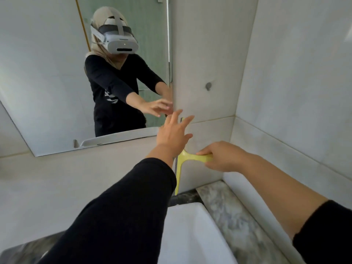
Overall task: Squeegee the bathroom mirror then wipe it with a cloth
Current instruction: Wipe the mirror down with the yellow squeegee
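A yellow squeegee (181, 168) stands with its blade upright against the white tiled wall, just right of the mirror's lower right corner. My right hand (219, 156) is shut on its handle. My left hand (174, 133) reaches forward with fingers spread, holding nothing, and partly covers the upper half of the blade. The mirror (47, 82) fills the upper left and reflects a person in a black top wearing a white headset, both arms stretched out. No cloth shows in this view.
A white basin (192, 233) sits below my arms. A grey marbled counter (234, 212) runs along its right side to the wall corner. White tiled walls (295, 92) close in at the right. A dark spot (208, 86) marks the tile beside the mirror.
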A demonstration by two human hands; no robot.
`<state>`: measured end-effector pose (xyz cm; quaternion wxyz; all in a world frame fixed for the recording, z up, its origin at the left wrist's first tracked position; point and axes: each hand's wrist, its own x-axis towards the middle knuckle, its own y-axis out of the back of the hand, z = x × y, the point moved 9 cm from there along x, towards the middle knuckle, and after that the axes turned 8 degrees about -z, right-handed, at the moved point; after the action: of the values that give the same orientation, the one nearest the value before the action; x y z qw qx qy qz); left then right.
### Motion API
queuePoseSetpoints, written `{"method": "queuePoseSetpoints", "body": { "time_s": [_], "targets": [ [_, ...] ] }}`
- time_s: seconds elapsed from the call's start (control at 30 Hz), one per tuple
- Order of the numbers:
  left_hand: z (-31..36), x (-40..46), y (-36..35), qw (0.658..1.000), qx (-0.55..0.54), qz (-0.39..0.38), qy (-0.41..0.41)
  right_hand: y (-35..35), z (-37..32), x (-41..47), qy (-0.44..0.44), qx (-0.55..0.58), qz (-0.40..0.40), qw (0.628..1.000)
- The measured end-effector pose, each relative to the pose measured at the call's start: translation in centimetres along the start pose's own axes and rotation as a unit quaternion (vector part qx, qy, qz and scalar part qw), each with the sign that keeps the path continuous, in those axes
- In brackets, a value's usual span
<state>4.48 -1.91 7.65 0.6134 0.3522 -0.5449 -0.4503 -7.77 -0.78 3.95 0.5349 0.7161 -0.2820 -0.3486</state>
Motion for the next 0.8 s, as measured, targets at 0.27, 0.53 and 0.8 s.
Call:
{"method": "queuePoseSetpoints", "body": {
  "time_s": [0.27, 0.53, 0.8],
  "targets": [
    [-0.5, 0.1, 0.4, 0.962, -0.254, 0.024, 0.097, 5.4, 1.6, -3.4, -0.014, -0.117, 0.113, 0.987],
    [-2.6, -1.6, 2.6, 0.914, -0.326, 0.117, 0.213, 7.2, 5.6, -2.2, -0.157, 0.215, 0.237, 0.934],
    [-3.5, -2.9, 2.4, 0.929, -0.289, 0.117, 0.198, 7.4, 7.3, 0.9, -0.191, 0.568, 0.384, 0.702]
  ]
}}
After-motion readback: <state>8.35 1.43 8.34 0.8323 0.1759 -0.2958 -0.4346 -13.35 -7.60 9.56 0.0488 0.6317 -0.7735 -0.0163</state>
